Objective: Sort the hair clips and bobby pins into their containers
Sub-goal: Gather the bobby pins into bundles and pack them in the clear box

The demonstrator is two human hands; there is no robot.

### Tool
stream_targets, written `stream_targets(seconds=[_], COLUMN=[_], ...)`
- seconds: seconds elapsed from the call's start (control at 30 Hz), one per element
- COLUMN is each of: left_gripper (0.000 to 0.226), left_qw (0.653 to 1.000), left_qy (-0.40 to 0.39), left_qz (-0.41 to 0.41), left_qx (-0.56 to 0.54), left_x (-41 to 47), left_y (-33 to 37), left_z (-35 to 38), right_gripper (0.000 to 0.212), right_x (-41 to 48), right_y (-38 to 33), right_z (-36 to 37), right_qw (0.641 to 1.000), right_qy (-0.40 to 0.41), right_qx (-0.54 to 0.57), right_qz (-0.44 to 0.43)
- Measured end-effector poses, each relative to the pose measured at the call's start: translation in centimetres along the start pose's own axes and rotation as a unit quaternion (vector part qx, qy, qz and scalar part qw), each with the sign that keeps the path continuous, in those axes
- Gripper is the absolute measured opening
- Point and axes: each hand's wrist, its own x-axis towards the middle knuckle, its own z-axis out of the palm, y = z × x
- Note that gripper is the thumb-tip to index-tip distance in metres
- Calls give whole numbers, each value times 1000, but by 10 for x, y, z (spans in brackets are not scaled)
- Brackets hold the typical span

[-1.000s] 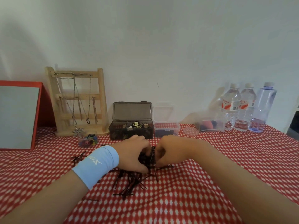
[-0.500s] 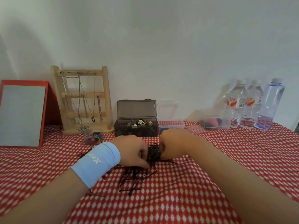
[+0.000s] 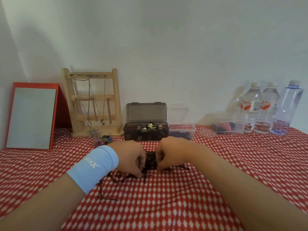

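Dark bobby pins point(image 3: 150, 161) are sitting bunched on the red-checked counter point(image 3: 166, 205), where the left hand point(image 3: 128, 157) and right hand point(image 3: 171, 154) are curling their fingers around the bundle from either side. Loose pins point(image 3: 116, 179) are lying beneath the left hand. A smoky hair-clip box point(image 3: 145, 132) and a clear container point(image 3: 182, 131) are standing open behind.

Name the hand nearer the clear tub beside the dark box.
Right. The right hand sits just in front of the clear tub, slightly to its left; the left hand lies farther left, in front of the dark box. Both grip the bobby pin bundle.
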Motion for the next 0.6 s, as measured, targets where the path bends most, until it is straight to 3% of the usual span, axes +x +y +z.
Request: stream_targets(seconds=[0.17,0.27,0.37,0.47,0.6], left_gripper=[29,73,112,114,119], left_qw=[996,998,998,998,997], left_qy=[85,33,-19,4,-9], left_qz=[-7,-7,6,30,42], left_qx=[-33,-61,-62,-64,-66], left_x=[14,19,27,45,74], left_y=[-12,-11,-5,-1,8], left_z=[9,14,17,17,9], right_gripper=[13,19,44,64,53], right_x=[-2,-10,-22,-31,-34], right_y=[18,34,53,73,92], right_z=[-5,-14,-25,-32,-26], right_qw=[998,994,993,985,970], right_qy=[47,61,2,-71,-119], right_qx=[27,60,49,15,-30], right_qz=[41,65,104,159,212])
